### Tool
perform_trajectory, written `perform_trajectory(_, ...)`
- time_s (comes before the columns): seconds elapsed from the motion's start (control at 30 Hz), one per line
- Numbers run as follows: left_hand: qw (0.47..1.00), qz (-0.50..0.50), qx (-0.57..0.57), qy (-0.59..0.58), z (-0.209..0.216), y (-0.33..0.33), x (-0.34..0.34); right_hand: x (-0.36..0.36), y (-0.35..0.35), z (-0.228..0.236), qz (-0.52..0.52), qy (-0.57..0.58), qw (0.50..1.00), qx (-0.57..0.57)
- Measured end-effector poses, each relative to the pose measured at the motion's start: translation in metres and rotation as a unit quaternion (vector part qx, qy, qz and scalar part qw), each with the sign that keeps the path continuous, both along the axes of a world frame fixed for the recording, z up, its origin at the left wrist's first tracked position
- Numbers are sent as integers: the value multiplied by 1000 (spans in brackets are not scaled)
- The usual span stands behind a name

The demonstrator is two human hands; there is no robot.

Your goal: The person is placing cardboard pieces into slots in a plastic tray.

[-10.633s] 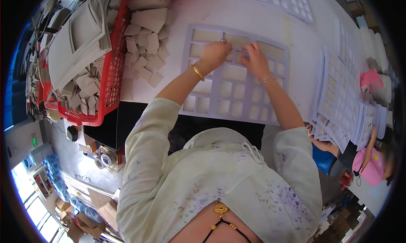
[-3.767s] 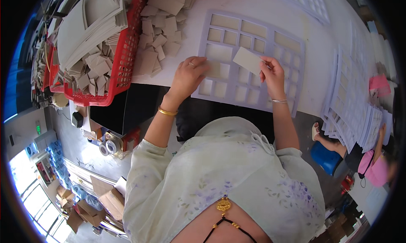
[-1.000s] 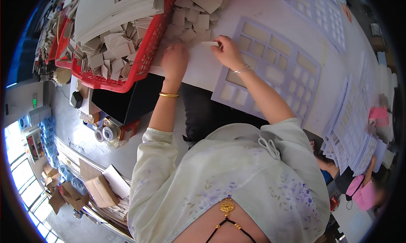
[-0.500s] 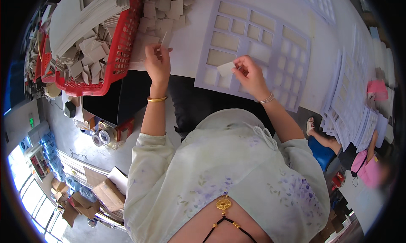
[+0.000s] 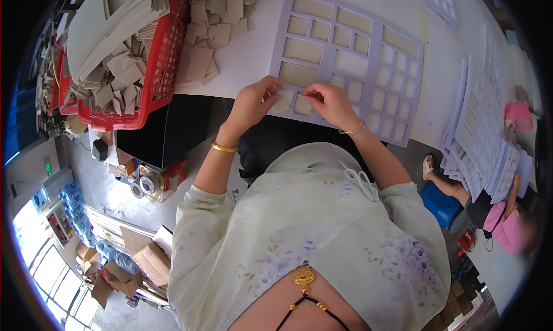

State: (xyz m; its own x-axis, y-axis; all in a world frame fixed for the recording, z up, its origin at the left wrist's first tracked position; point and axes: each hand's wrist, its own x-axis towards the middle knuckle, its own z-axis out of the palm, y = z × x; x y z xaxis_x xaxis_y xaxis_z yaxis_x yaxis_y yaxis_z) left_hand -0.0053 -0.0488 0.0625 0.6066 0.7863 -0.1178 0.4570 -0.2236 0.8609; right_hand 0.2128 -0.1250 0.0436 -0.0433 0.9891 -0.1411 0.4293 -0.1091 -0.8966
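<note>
A lavender multi-window frame panel (image 5: 371, 80) lies on the table before me, with off-white card showing in its windows. Over the near left corner of the panel, my left hand (image 5: 253, 105) is closed, its thumb and fingers pinching a small pale card piece (image 5: 281, 101). Just to the right, my right hand (image 5: 334, 105) has thumb and index finger bent together at the edge of another small card piece (image 5: 302, 106), which sits at a small window of the near row. The fingertips partly cover both pieces.
Left of the panel, loose grey-white card pieces (image 5: 200, 63) lie on the white table (image 5: 242, 66). A red plastic basket (image 5: 164, 60) full of card pieces stands at the table's left edge. More frame panels (image 5: 478, 118) are stacked at right, near a person in pink (image 5: 500, 221).
My left hand has moved right from the loose pieces to the panel, bringing a card piece. My right hand has lowered its card piece onto a near-row window.
</note>
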Motion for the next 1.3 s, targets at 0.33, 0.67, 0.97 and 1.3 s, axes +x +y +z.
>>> perform_trajectory(0.33, 993, -40, 115, -3, -22, 14, 15, -11, -3, 1, 20, -214, 971, 106)
perform_trajectory(0.67, 961, -71, 226, 144, -13, 1, 21, -10, -8, -3, 26, -230, 964, 134)
perform_trajectory(0.97, 948, -53, 294, 111, -7, -32, -1, -10, -27, 13, 53, -295, 927, 227)
perform_trajectory(1.3, 940, -86, 303, 127, -14, -37, -6, -3, -37, 12, 106, -301, 934, 158)
